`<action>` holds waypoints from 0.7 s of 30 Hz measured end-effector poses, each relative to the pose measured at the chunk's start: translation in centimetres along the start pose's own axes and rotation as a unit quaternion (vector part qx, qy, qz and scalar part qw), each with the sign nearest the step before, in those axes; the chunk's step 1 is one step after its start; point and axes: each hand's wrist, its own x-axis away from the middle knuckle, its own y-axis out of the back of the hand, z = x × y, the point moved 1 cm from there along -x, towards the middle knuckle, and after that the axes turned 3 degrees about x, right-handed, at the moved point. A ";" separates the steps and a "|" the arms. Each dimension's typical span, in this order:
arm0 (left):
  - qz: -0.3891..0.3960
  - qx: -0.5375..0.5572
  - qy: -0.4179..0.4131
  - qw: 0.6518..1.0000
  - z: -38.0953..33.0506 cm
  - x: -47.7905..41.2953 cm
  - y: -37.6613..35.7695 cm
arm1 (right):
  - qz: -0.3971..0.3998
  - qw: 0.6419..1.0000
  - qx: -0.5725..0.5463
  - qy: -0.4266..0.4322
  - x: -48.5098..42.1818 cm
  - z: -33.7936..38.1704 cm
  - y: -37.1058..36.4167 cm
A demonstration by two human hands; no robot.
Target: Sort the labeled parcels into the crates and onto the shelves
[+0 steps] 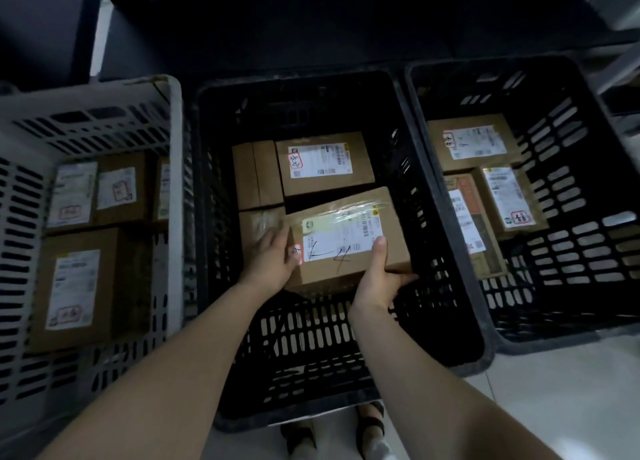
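Dim light filled the scene; a pale floor showed at lower right, a dark surface across the top.

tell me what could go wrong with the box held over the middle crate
1. The box sits tilted, gripped only at its near end by the left hand and right hand. It could slip and drop onto the other boxes.
2. The left hand lies against a neighbouring box, so fingers may get pinched as the box goes down.
3. Dim light and a thumb partly over the red tag could cause a mis-sort.
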 end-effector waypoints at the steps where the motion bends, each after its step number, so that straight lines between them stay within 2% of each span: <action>1: 0.011 -0.015 -0.010 1.000 -0.2 0.0 -0.3 | 0.017 0.999 -0.021 -0.024 -0.7 -0.3 -0.1; 4: 0.041 -0.032 -0.007 0.999 -0.4 -0.2 -0.8 | 0.074 0.990 -0.077 -0.086 -3.1 -0.6 -0.9; 8: 0.091 -0.177 -0.028 0.980 0.2 -1.0 -1.8 | 0.145 0.980 -0.040 -0.133 -5.3 -0.7 -2.9; 15: 0.042 -0.265 -0.018 0.963 1.2 -2.9 -3.7 | 0.141 0.981 0.063 -0.118 -7.0 -0.1 -5.8; 17: 0.038 -0.283 -0.019 0.958 1.1 -3.2 -3.7 | 0.152 0.972 0.135 -0.119 -7.2 0.0 -5.6; 19: 0.051 -0.289 -0.015 0.956 0.9 -3.0 -3.5 | 0.172 0.944 0.263 -0.104 -7.0 0.5 -4.6; 20: 0.063 -0.292 -0.015 0.954 0.9 -2.8 -3.1 | 0.178 0.914 0.359 -0.070 -6.7 0.9 -3.9; 21: 0.073 -0.301 -0.020 0.951 0.7 -2.5 -2.5 | 0.177 0.868 0.463 -0.013 -6.4 1.4 -3.1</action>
